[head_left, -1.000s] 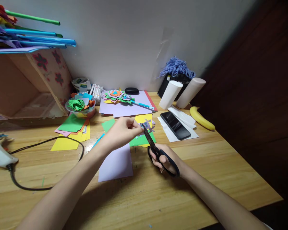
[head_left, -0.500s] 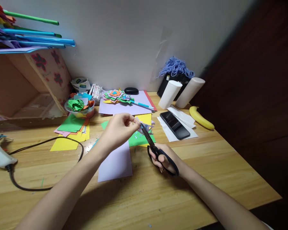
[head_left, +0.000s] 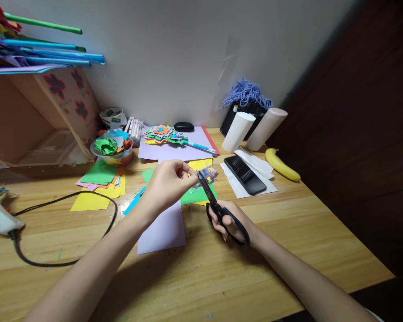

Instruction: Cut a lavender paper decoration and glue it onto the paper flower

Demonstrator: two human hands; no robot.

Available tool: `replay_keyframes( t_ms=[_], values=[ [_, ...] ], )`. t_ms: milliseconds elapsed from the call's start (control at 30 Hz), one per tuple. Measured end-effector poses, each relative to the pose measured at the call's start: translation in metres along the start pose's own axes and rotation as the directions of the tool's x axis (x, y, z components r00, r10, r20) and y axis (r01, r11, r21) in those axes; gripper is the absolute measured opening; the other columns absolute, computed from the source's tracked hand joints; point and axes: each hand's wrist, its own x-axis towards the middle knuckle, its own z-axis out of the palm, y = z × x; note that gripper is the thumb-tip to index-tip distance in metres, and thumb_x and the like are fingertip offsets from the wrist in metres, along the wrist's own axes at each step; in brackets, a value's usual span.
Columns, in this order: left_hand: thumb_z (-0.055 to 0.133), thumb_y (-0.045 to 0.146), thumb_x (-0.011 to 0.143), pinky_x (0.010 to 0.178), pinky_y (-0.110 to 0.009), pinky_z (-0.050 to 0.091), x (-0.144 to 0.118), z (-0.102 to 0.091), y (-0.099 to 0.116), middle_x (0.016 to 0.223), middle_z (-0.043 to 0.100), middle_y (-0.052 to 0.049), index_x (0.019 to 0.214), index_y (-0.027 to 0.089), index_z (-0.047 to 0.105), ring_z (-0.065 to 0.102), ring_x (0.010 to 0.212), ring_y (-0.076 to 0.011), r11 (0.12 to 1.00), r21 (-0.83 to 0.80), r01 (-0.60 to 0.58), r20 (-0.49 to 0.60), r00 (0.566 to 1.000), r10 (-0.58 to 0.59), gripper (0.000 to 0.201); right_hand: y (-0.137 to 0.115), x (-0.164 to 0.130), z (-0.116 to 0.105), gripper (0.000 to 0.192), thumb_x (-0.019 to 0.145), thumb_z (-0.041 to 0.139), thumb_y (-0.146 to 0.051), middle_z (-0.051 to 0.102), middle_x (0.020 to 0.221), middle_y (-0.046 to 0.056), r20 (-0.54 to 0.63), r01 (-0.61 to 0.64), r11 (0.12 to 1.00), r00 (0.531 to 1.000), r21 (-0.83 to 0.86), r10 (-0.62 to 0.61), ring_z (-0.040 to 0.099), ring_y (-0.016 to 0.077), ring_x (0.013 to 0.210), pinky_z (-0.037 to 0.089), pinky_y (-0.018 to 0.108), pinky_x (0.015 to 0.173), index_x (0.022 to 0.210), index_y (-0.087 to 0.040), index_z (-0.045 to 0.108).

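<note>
Clock directions are from the scissors' tips. At about nine o'clock, far left, a white glue gun (head_left: pixel 2 214) lies on the wooden table (head_left: pixel 282 250); its black cord (head_left: pixel 63 264) loops behind the left forearm (head_left: pixel 100 259). At ten stands a flower-painted box (head_left: pixel 82 107), and near nine a clear tub (head_left: pixel 127 157) of crumpled paper. The forearm partly covers a blue strip (head_left: pixel 132 205) at eight and a lilac sheet (head_left: pixel 164 232) at seven. Paper flowers (head_left: pixel 161 133) lie toward half past ten. The left hand (head_left: pixel 171 183) pinches a small blue piece (head_left: pixel 199 176), mostly hidden by the fingertips, right at the tips of the black scissors (head_left: pixel 215 205). The right hand (head_left: pixel 233 219), at five, has its fingers through their handles. White rolls (head_left: pixel 237 133) stand toward two; a phone (head_left: pixel 245 175) and a banana (head_left: pixel 282 165) lie near three.

Compared with half a second ago, the left fingertips sit slightly lower and more of the blue strip shows; the scissors are almost unmoved.
</note>
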Motion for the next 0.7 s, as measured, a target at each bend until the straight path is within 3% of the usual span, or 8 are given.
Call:
replay_keyframes(
  t_ms=[233,433,700],
  values=[
    [0.059,0.026,0.066,0.049,-0.021,0.033,0.001,0.0,-0.001,0.053,0.055,0.001,0.064,0.014,0.061,0.044,0.05,-0.0088,0.996,-0.082,0.036,0.06,0.998,-0.031,0.012,0.019,0.001,-0.009,0.073,0.052,0.042,-0.089,0.042,0.045,-0.007,0.104,0.147,0.988,0.985,-0.055,-0.141,0.032,0.0053,0.034,0.032,0.018,0.032,0.068,-0.018,0.042],
    [0.06,0.026,0.065,0.046,-0.021,0.026,0.002,0.0,-0.001,0.047,0.046,0.005,0.061,0.015,0.061,0.037,0.046,-0.0076,0.995,-0.091,0.048,0.092,0.995,-0.039,0.012,0.029,0.002,-0.01,0.076,0.052,0.035,-0.091,0.041,0.047,-0.007,0.142,0.152,0.988,0.979,-0.009,-0.149,0.035,0.0064,0.035,0.036,0.019,0.033,0.072,-0.018,0.042],
    [0.06,0.026,0.065,0.048,-0.02,0.027,0.002,0.001,-0.002,0.052,0.044,0.005,0.062,0.014,0.058,0.037,0.049,-0.0069,0.992,-0.093,0.083,0.115,0.991,-0.072,0.012,0.027,0.002,-0.01,0.073,0.054,0.037,-0.089,0.042,0.046,-0.007,0.143,0.163,0.987,0.977,0.0,-0.161,0.034,0.0061,0.034,0.035,0.019,0.032,0.07,-0.018,0.041]
  ],
)
